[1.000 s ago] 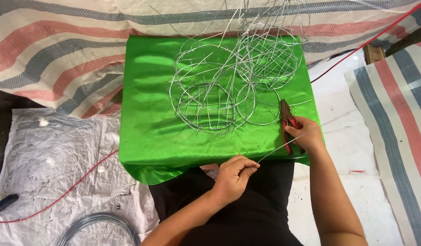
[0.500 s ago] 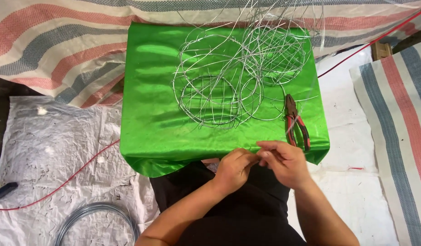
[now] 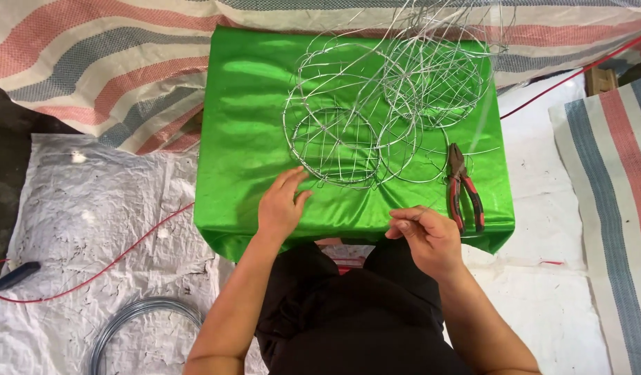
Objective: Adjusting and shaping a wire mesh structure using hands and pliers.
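Wire frames, several round hoops of thin silvery wire with cross struts, lie tangled together on the far half of the bench, which is draped in shiny green cloth. Nearest hoop sits toward the front, just beyond the left hand.

Left hand: flat on the green cloth, palm down, fingers spread and released, tips touching or just short of the rim of the nearest hoop; cannot tell which. Nothing grasped.

Right hand: at the front edge of the bench, fingers curled together in a pinch. Whether a thin wire is held between them cannot be told.

Pliers with red and black handles lie on the cloth just beside the right hand, on its right, jaws pointing away toward the frames, untouched.

Surroundings: striped tarpaulin behind the bench, white woven sheet on the floor to the left, a thin red cable across it, a coil of grey wire at lower left.
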